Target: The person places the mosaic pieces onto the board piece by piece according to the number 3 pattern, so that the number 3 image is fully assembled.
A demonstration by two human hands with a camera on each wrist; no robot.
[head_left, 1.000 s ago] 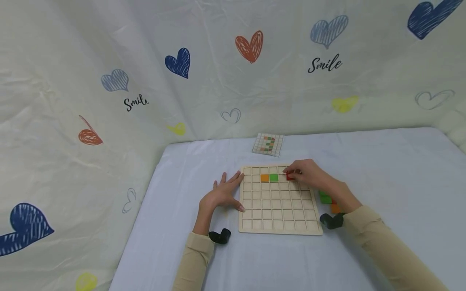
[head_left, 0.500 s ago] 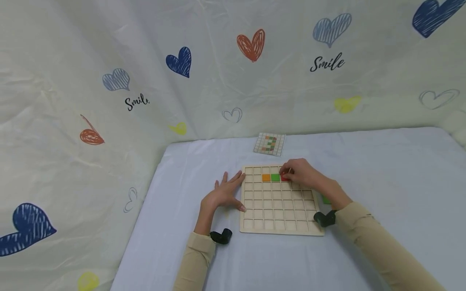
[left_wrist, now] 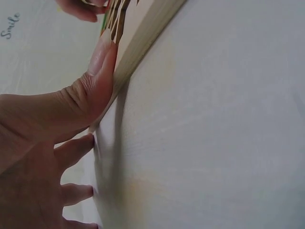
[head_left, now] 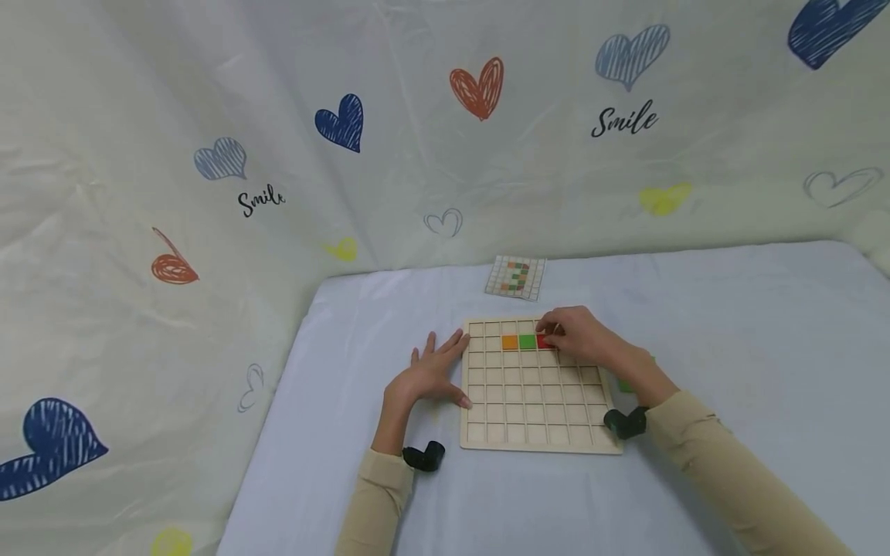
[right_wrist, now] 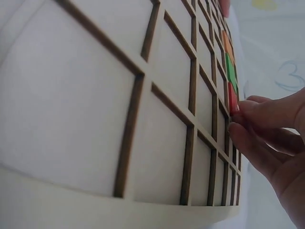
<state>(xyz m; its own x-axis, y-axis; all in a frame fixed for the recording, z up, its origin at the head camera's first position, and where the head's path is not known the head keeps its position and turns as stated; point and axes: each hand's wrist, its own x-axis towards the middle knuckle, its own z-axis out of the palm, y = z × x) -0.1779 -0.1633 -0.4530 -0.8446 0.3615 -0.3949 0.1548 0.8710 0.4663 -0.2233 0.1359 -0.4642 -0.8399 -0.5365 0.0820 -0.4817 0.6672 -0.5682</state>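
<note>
A wooden grid board [head_left: 533,432] lies on the white cloth. In its second row from the top, an orange tile [head_left: 510,342], a green tile [head_left: 528,341] and a red tile [head_left: 544,340] sit side by side. My right hand [head_left: 587,338] has its thumb and fingertips at the red tile's right end, and the right wrist view shows them gripping that red tile [right_wrist: 232,98] in its cell. My left hand [head_left: 427,374] is spread along the board's left edge, its thumb [left_wrist: 101,59] touching the rim and the fingers splayed.
A pattern card [head_left: 516,278] with coloured squares lies behind the board. Partly hidden under the right forearm, a green tile [head_left: 626,384] lies to the board's right. A wall sheet [head_left: 389,177] printed with hearts hangs at the table's back edge.
My right hand has brought the red tile leftward along the row, up against the green tile. My left hand has stayed at the board's left edge.
</note>
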